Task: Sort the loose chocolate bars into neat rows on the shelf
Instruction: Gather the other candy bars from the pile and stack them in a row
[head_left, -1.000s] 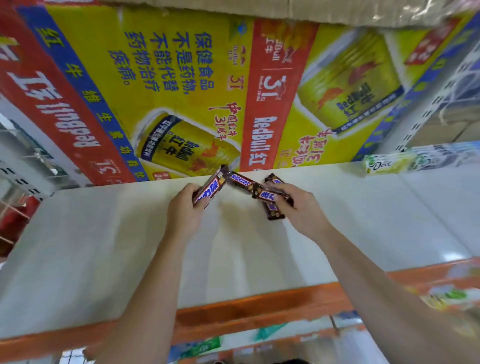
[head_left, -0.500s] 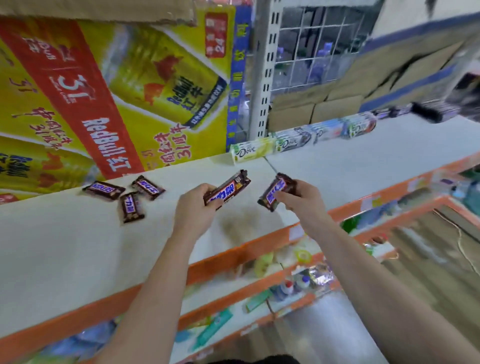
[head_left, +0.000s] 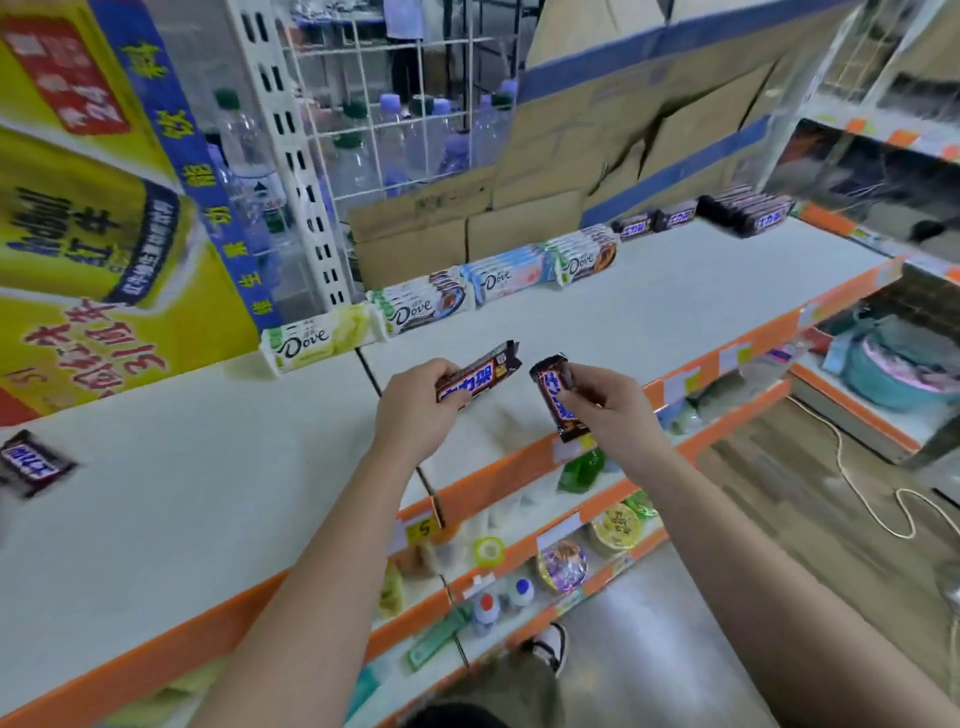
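Right, far left edge of the frame: one loose bar (head_left: 34, 462) lies askew on the white shelf (head_left: 182, 519), blurred and well apart from everything else. That one is for a later trip, I'd judge.

Along the back, the Dove packs (head_left: 415, 312) run in a tidy line from centre-left toward the upper right, so use that line as your guide.

Centre frame: your left hand (head_left: 415, 415) has fingers and thumb curled round the left-hand bar (head_left: 483, 374), held above the shelf and pointing up and right. Just beside it, your right hand (head_left: 618, 415) pinches the right-hand bar (head_left: 553, 395) near its upper end, and the bar hangs down toward the orange shelf lip (head_left: 498, 475). The two bars are close but not touching.

Upper right, a row of dark bars (head_left: 743, 213) already sits at the back, and they look like the same kind. That's your target, I reckon. Turn both wrappers to match that row's direction. Set them down one at a time, flush against the last bar. Let go only once each lies flat, because a slick wrapper slides easily.
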